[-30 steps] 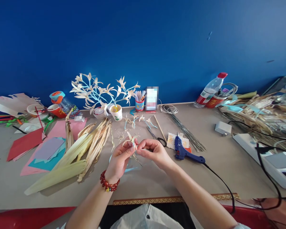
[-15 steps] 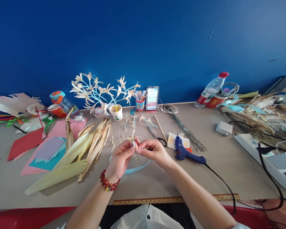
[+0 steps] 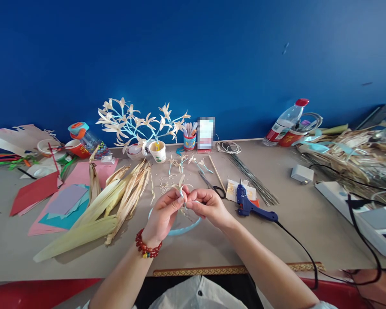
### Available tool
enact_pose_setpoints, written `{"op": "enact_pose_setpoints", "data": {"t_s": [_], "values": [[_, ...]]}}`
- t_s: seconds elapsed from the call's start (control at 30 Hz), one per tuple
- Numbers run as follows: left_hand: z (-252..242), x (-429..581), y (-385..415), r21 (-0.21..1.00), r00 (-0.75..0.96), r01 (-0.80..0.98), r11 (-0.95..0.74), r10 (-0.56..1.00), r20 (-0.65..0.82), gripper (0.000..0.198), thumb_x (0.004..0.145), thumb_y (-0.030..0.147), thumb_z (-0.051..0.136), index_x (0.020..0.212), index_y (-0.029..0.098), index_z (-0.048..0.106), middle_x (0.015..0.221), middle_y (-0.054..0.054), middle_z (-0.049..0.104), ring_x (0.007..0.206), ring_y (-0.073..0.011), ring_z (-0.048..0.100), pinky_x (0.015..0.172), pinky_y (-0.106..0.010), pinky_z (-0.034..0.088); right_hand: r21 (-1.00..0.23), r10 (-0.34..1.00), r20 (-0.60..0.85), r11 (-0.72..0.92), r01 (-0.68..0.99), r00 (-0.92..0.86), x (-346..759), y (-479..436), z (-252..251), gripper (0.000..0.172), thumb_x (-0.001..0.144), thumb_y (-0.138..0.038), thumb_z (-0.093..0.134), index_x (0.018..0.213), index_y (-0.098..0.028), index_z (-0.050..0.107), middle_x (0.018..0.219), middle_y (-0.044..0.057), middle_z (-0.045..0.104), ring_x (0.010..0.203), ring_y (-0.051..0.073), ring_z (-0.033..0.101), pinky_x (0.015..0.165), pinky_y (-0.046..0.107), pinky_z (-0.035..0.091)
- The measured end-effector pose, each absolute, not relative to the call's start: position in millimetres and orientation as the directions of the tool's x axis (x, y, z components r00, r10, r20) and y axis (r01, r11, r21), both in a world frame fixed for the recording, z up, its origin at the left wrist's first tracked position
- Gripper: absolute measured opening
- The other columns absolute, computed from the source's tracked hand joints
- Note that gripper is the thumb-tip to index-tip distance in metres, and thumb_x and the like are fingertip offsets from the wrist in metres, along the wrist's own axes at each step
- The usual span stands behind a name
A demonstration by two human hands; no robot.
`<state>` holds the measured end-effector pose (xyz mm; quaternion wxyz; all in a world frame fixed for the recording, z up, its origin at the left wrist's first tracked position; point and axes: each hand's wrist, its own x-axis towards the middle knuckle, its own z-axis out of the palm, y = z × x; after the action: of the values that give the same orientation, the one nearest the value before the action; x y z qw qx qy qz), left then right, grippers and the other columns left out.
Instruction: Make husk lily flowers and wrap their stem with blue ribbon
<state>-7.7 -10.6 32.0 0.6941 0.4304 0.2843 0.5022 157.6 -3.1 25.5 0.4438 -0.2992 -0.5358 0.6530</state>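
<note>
Between the fingertips of my left hand [image 3: 170,207] is a pale corn-husk flower [image 3: 181,182], its petals pointing up and away from me. My right hand [image 3: 209,205], close beside it, pinches a light-blue ribbon [image 3: 187,228] near the flower's base. From there the ribbon hangs in a loose loop under both hands and over the table. The flower's stem is mostly covered by fingers. Beyond my hands lie several small finished husk flowers [image 3: 182,163] with blue stems. Scissors [image 3: 217,189] and a blue glue gun [image 3: 252,206] are to the right.
Corn husks [image 3: 96,214] and coloured paper [image 3: 64,201] lie on the left. At the back stand a cup [image 3: 157,152] with a husk-flower branch and a holder of sticks [image 3: 189,140]. Wires [image 3: 254,178], a power strip [image 3: 350,219] and a black cord [image 3: 300,246] occupy the right.
The blue ribbon loop has drawn in slightly under my hands. Both hands keep nearly the same place and grip, with small finger movement at the flower's base.
</note>
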Motion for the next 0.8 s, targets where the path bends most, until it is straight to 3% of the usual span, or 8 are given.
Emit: {"op": "enact_pose_setpoints", "data": {"t_s": [0.1, 0.23, 0.37, 0.47, 0.6, 0.8], "values": [[27, -7, -11, 0.917, 0.224, -0.398, 0.021, 0.972, 0.075, 0.007, 0.084, 0.027, 0.068, 0.083, 0.020, 0.069, 0.103, -0.005, 0.059, 0.105, -0.0202, 0.053, 0.093, -0.031, 0.042, -0.981, 0.938, 0.144, 0.094, -0.169, -0.314, 156, -4, 26, 0.026, 0.082, -0.039, 0.070, 0.076, -0.015, 0.066, 0.052, -0.006, 0.048, 0.044, 0.006, 0.034, 0.044, 0.020, 0.028], [22, -8, -11, 0.961, 0.126, -0.263, -0.084, 0.985, 0.121, 0.007, 0.080, 0.026, 0.072, 0.081, 0.022, 0.067, 0.094, -0.002, 0.058, 0.094, -0.0175, 0.055, 0.083, -0.027, 0.044, -0.950, 0.927, 0.290, 0.309, 0.045, -0.235, 157, -4, 28, 0.022, 0.084, -0.035, 0.066, 0.075, -0.015, 0.068, 0.063, 0.000, 0.062, 0.054, 0.010, 0.049, 0.052, 0.021, 0.037], [23, -8, -10, 0.974, 0.083, -0.204, -0.101, 0.989, 0.120, 0.009, 0.080, 0.028, 0.072, 0.079, 0.021, 0.066, 0.089, -0.002, 0.059, 0.089, -0.0180, 0.056, 0.081, -0.028, 0.044, -0.917, 0.912, 0.324, 0.368, 0.153, -0.251, 158, -4, 31, 0.021, 0.086, -0.032, 0.064, 0.075, -0.015, 0.069, 0.065, 0.001, 0.065, 0.057, 0.010, 0.052, 0.054, 0.021, 0.038], [27, -7, -11, 0.967, 0.102, -0.250, -0.057, 0.991, 0.085, 0.012, 0.082, 0.030, 0.069, 0.076, 0.020, 0.064, 0.084, -0.002, 0.059, 0.092, -0.0199, 0.056, 0.084, -0.029, 0.044, -0.951, 0.919, 0.244, 0.290, 0.111, -0.308, 161, -3, 33, 0.022, 0.085, -0.036, 0.066, 0.078, -0.016, 0.070, 0.064, 0.000, 0.063, 0.055, 0.010, 0.050, 0.053, 0.022, 0.037], [29, -6, -11, 0.947, 0.142, -0.320, -0.012, 0.988, 0.060, 0.013, 0.082, 0.028, 0.069, 0.073, 0.020, 0.064, 0.084, -0.002, 0.059, 0.097, -0.0208, 0.056, 0.090, -0.030, 0.042, -0.998, 0.906, 0.058, 0.039, -0.054, -0.420, 165, 0, 32, 0.027, 0.084, -0.041, 0.069, 0.083, -0.014, 0.069, 0.049, -0.006, 0.049, 0.044, 0.007, 0.041, 0.045, 0.020, 0.031], [32, -8, -10, 0.880, 0.298, -0.459, 0.124, 0.954, 0.021, 0.009, 0.083, 0.025, 0.067, 0.078, 0.018, 0.067, 0.092, -0.004, 0.058, 0.089, -0.0176, 0.053, 0.085, -0.031, 0.043, -0.948, 0.858, 0.003, -0.161, -0.276, -0.513, 161, 2, 23, 0.025, 0.081, -0.038, 0.074, 0.080, -0.014, 0.067, 0.046, -0.008, 0.049, 0.039, 0.005, 0.038, 0.042, 0.019, 0.025]]}}
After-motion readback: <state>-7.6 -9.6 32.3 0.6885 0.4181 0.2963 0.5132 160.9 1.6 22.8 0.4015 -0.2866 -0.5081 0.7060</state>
